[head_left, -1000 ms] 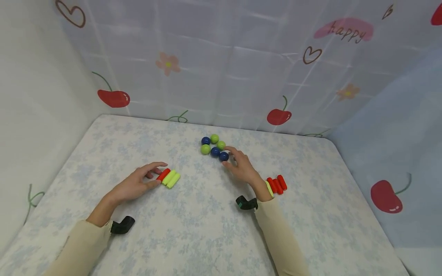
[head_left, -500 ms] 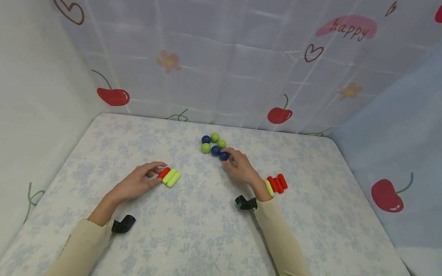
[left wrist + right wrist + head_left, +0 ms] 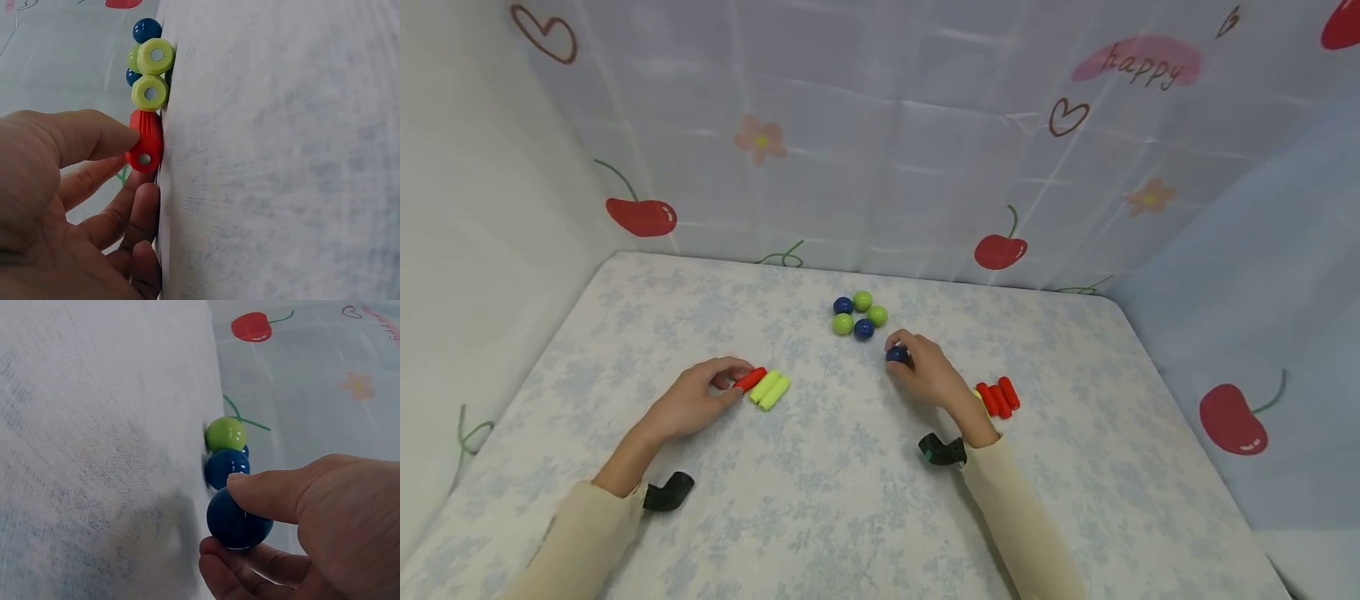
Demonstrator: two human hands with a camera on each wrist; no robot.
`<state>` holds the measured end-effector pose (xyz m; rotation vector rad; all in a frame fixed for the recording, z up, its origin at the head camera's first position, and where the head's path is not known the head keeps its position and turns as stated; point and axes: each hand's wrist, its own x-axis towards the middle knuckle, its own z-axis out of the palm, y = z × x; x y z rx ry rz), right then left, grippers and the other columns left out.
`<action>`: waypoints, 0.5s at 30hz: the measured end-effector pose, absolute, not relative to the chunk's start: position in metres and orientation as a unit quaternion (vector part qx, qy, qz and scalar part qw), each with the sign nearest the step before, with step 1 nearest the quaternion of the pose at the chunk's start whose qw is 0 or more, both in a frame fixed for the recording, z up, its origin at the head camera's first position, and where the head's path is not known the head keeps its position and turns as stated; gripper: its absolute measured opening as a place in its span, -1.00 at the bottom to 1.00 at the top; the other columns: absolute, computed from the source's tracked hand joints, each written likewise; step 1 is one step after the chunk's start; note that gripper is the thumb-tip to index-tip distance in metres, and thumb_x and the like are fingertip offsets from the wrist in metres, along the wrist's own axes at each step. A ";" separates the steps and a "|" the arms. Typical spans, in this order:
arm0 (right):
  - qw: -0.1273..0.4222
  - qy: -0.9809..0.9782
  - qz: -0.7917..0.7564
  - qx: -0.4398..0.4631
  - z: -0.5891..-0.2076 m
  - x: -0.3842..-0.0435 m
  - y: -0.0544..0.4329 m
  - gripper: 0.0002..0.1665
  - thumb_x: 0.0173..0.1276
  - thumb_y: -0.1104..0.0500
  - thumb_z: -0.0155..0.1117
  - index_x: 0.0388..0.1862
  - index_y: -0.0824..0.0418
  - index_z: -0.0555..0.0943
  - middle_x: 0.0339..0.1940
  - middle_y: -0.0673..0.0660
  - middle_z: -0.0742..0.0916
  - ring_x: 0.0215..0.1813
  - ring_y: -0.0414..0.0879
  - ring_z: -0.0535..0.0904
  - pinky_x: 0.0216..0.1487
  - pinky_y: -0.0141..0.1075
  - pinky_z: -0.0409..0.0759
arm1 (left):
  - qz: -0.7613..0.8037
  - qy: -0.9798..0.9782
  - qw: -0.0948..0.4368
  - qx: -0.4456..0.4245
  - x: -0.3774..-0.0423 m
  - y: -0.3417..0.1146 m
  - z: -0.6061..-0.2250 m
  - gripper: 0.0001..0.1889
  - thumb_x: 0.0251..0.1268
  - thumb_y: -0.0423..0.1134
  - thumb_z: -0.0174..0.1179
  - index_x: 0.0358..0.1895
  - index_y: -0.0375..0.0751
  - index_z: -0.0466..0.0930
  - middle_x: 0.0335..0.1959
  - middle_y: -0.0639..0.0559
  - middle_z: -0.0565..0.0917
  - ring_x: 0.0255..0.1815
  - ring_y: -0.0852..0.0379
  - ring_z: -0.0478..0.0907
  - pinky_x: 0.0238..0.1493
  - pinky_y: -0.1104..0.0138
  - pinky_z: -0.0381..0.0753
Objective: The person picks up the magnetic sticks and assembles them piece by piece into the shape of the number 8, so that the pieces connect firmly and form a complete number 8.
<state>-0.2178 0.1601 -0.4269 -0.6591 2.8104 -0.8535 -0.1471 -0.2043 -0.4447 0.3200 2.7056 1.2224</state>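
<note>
My left hand [image 3: 694, 402] pinches a red magnetic stick [image 3: 147, 140] at the left of the table. Its thumb lies on the stick's near side, with fingers behind. Touching or nearly touching it are two yellow-green sticks [image 3: 770, 390] with silvery end discs. Between thumb and fingers, my right hand [image 3: 931, 372] holds a dark blue ball [image 3: 235, 520] close to the tabletop. Whether that ball touches the cloth is hard to tell. Behind it sits a cluster of three green balls, one a green ball [image 3: 843, 324], and two blue ones, one a blue ball [image 3: 863, 329].
Three red sticks [image 3: 998, 399] lie by the right wrist, which partly covers a yellow-green stick [image 3: 977, 395]. A patterned cloth covers the table [image 3: 820, 500]. A printed curtain [image 3: 880, 167] hangs along the back edge. Each wrist wears a black camera [image 3: 942, 450].
My right hand has taken the nearest blue ball and drawn it back, away from the cluster. My left fingers have closed on the red stick, which has turned away from the yellow-green ones.
</note>
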 end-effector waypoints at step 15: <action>0.062 0.932 -0.274 -0.231 -0.433 -0.202 0.168 -0.64 0.41 0.13 0.36 0.14 0.19 0.63 -0.09 0.11 0.74 -0.24 -0.13 0.57 -0.14 -0.25 0.59 | 0.392 0.917 0.030 0.075 -0.143 -0.203 -0.441 -0.73 0.40 -0.38 0.19 0.11 -0.32 0.61 -0.05 -0.20 0.67 -0.14 -0.03 0.58 -0.21 0.23 0.53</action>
